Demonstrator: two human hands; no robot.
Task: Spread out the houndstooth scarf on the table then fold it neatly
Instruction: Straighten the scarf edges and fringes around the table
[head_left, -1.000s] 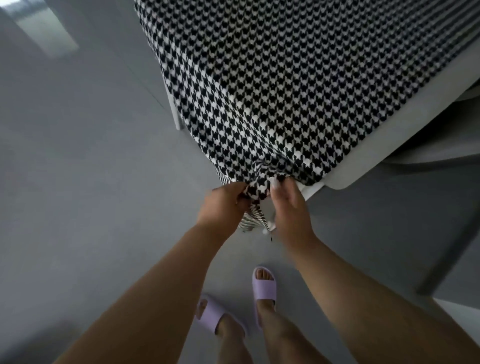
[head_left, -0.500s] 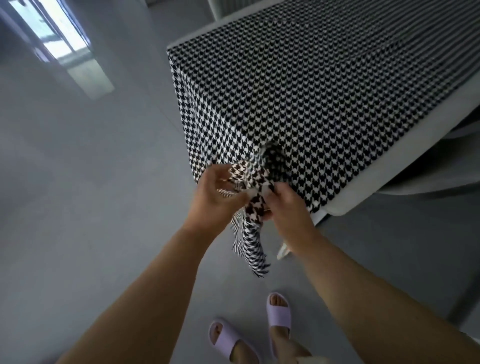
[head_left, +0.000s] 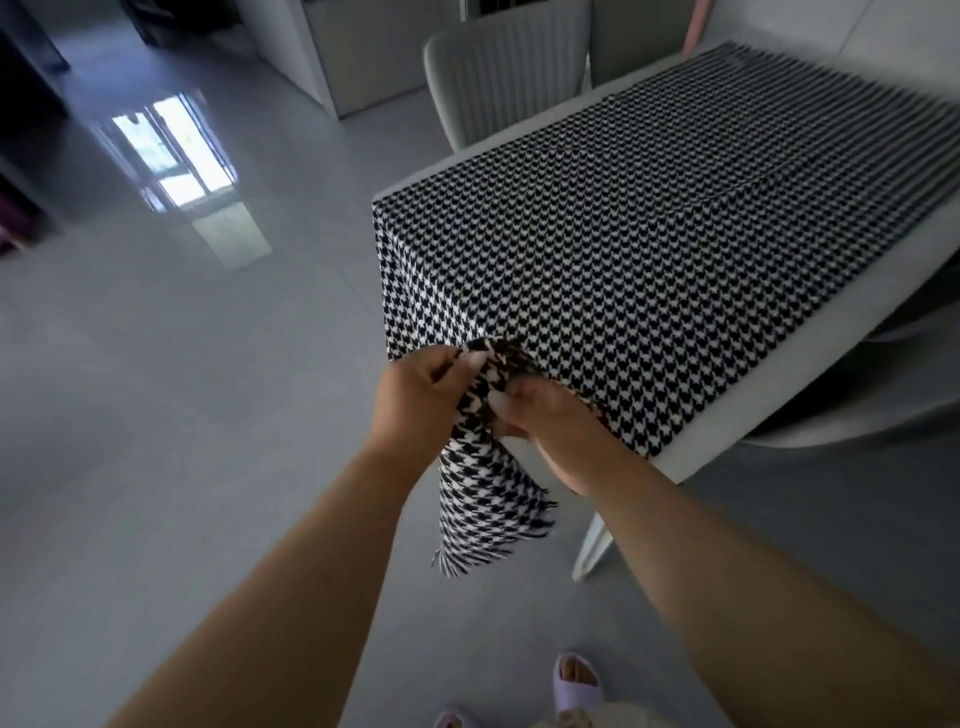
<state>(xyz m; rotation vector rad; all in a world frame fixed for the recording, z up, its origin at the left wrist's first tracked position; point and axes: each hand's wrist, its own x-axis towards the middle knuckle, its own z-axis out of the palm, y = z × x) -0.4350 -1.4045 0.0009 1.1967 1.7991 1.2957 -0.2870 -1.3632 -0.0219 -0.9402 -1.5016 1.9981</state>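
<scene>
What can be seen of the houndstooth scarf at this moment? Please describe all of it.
The houndstooth scarf is a black-and-white woven cloth, soft-looking, with a short fringe on its loose end. Most of it lies flat over the white table and drapes over the near left end. One corner is gathered up at the near edge; the left hand and right hand both pinch it, and a fringed flap hangs below them.

Both arms reach fwd from the bottom of the view, forearms bare. Left hand (head_left: 415, 397) has fingers curled, thumb up top, pinching the scarf (head_left: 649, 249) end. Right hand (head_left: 558, 423) just beside it, fingers curled, prob. pinching the same gathered cloth; knuckles nearly touch
</scene>
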